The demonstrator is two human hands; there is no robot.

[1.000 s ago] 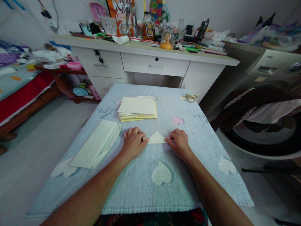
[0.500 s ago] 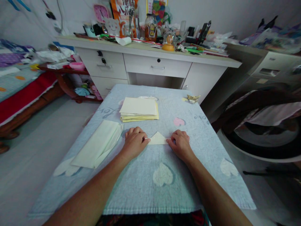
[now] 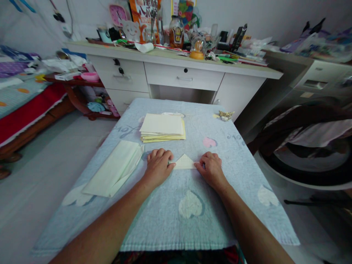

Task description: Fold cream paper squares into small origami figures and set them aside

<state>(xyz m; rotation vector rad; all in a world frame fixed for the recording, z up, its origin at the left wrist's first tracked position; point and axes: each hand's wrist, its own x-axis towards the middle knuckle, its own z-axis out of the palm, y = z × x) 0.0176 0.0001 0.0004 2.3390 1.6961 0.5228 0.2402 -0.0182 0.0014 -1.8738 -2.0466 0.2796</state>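
Observation:
A small cream sheet of folded paper (image 3: 184,162), with a pointed top and a straight lower edge, lies on the cloth-covered table (image 3: 189,233). My left hand (image 3: 159,165) pinches its left end between thumb and curled fingers. At the opposite end, my right hand (image 3: 210,166) grips the paper the same way, thumb on the near side. Beyond the hands rests a stack of cream and yellow paper (image 3: 162,124). To the left of my left hand lie long folded pale sheets (image 3: 114,168). A small patterned folded-paper piece (image 3: 226,115) sits at the far right corner.
Behind the table stands a white desk (image 3: 181,75) crowded with a jar (image 3: 176,32), a pink clock (image 3: 118,15) and other clutter. A washing machine (image 3: 316,80) with dark cloth hanging from it is on the right. A bed (image 3: 30,102) is on the left.
The fingers of my left hand have shifted slightly at the paper's left end. My right hand and the paper stay almost in place.

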